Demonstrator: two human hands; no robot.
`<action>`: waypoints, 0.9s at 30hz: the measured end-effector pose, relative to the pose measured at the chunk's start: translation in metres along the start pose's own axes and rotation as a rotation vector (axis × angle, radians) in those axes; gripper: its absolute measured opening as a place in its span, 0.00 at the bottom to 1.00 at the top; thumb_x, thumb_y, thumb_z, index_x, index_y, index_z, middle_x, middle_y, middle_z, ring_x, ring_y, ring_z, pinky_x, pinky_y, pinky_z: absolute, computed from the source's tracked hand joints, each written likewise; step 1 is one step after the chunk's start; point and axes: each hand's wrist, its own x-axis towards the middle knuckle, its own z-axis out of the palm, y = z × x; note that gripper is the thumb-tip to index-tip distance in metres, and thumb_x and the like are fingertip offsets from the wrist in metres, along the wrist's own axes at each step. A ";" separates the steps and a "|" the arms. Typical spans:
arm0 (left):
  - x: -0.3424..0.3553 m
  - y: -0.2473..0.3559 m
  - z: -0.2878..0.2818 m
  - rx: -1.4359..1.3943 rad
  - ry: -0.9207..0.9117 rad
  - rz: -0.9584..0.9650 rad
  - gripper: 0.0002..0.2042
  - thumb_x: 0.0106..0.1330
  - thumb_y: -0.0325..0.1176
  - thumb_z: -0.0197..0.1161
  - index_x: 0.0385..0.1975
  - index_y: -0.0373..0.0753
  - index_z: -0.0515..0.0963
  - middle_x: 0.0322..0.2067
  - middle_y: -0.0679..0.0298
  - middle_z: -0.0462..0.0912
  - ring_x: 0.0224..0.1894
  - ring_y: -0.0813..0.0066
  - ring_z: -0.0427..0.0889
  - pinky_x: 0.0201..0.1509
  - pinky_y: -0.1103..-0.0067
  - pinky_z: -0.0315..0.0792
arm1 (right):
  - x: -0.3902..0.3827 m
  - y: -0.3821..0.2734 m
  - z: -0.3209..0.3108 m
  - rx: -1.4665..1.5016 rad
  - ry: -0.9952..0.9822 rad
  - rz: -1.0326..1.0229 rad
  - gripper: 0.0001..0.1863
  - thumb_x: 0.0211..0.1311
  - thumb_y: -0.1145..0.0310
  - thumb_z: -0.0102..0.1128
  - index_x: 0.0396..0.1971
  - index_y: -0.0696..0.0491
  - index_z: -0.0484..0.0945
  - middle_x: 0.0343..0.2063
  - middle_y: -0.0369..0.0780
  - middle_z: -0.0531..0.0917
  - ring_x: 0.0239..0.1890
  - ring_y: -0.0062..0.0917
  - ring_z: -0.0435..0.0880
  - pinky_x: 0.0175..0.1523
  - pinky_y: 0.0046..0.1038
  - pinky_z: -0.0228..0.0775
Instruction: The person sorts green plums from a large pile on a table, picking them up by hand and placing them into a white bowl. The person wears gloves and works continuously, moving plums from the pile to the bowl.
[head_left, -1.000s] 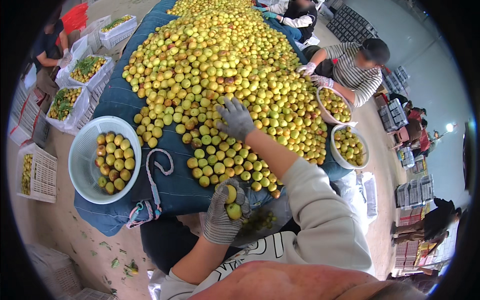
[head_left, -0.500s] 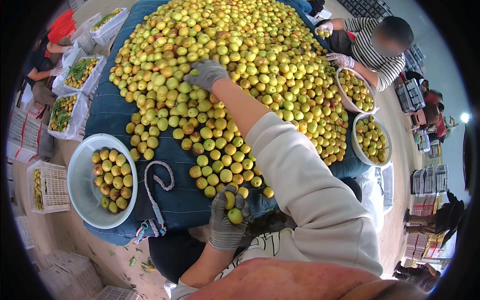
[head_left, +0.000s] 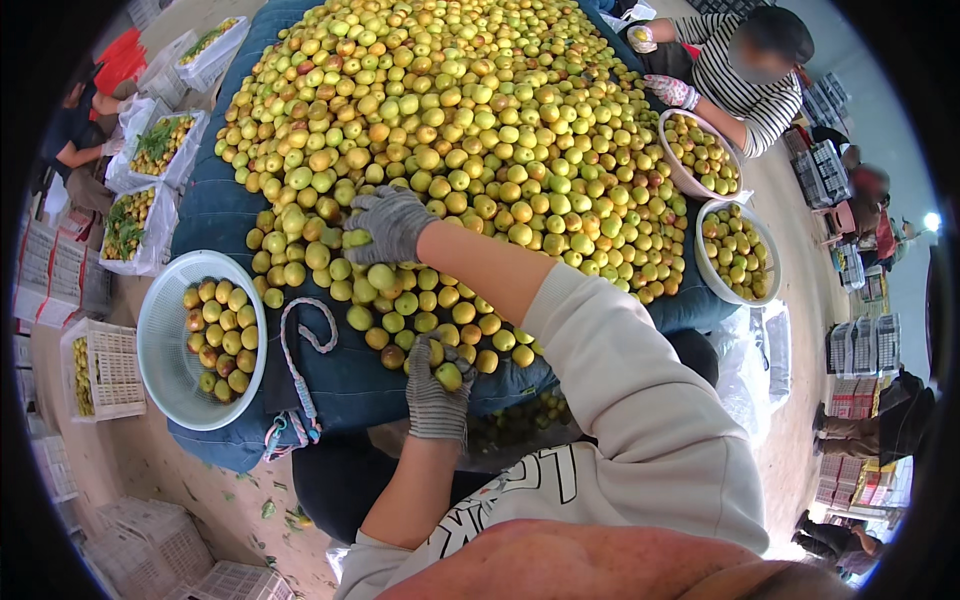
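Observation:
A broad heap of yellow-green jujubes (head_left: 470, 130), some with reddish-brown patches, covers the dark blue padded cloth (head_left: 350, 375). My right hand (head_left: 392, 226), in a grey knit glove, reaches across to the heap's near left part. Its thumb and fingers close round a green jujube (head_left: 356, 239). Close to my body, at the cloth's near edge, my left hand (head_left: 436, 395) wears a matching striped glove. It is cupped palm up round a jujube (head_left: 448, 377); whether others lie under its fingers I cannot tell.
A pale blue basket (head_left: 160, 335) of browner jujubes stands left, beside a looped rope (head_left: 300, 380). Two more filled baskets, a pinkish one (head_left: 668, 150) and a white one (head_left: 708, 262), stand right, near a co-worker (head_left: 750, 80) in stripes. Crates (head_left: 105, 370) line the left floor.
My right hand has drawn nearer and left over the heap. My left hand has shifted slightly forward and left; one of the two jujubes seen in it no longer shows clearly.

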 end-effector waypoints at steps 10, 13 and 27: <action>0.000 0.006 0.003 -0.043 0.068 0.020 0.12 0.70 0.47 0.59 0.42 0.47 0.73 0.28 0.69 0.75 0.27 0.75 0.75 0.31 0.78 0.73 | -0.041 0.059 -0.006 -0.166 0.113 0.191 0.30 0.66 0.39 0.45 0.54 0.45 0.79 0.55 0.41 0.79 0.61 0.34 0.73 0.70 0.45 0.54; -0.004 0.008 0.005 -0.074 0.079 0.009 0.13 0.69 0.48 0.60 0.41 0.46 0.72 0.27 0.69 0.76 0.26 0.75 0.75 0.31 0.77 0.73 | -0.014 0.058 -0.037 0.167 0.006 0.390 0.27 0.70 0.44 0.44 0.41 0.51 0.84 0.38 0.43 0.85 0.46 0.36 0.84 0.60 0.38 0.69; -0.011 0.007 -0.003 -0.183 -0.042 -0.079 0.13 0.69 0.47 0.60 0.42 0.46 0.74 0.26 0.67 0.78 0.26 0.71 0.78 0.33 0.75 0.77 | 0.098 0.125 -0.046 0.067 -0.161 0.658 0.32 0.61 0.53 0.56 0.66 0.46 0.68 0.61 0.40 0.76 0.61 0.33 0.76 0.64 0.39 0.68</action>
